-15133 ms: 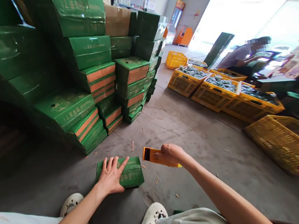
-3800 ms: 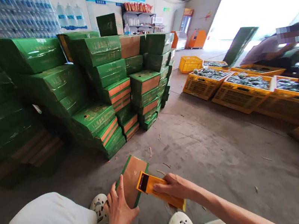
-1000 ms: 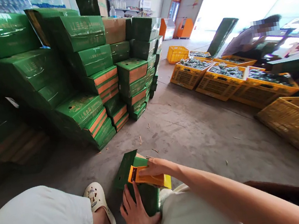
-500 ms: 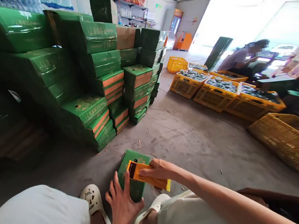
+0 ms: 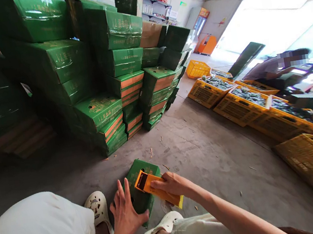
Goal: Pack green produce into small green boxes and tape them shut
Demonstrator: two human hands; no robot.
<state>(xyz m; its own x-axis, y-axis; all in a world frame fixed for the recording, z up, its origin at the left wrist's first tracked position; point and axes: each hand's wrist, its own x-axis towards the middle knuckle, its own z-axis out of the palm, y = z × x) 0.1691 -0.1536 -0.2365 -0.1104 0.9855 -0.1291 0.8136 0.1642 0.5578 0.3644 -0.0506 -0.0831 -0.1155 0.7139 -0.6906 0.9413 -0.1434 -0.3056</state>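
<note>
My left hand, fingers spread, braces the small green cardboard box, near centre; if this support is too loose, the box may twist under the flat orange tool my right hand clasps.

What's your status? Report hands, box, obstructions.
Right hand gripping orange tool. Left hand spread at green box. Tool hides part of box; white shoes close by.

Green box: formerly brown face up, now green face up. Orange tool: formerly apart at 3 o'clock, now overlapping box, tail toward 4 o'clock.
</note>
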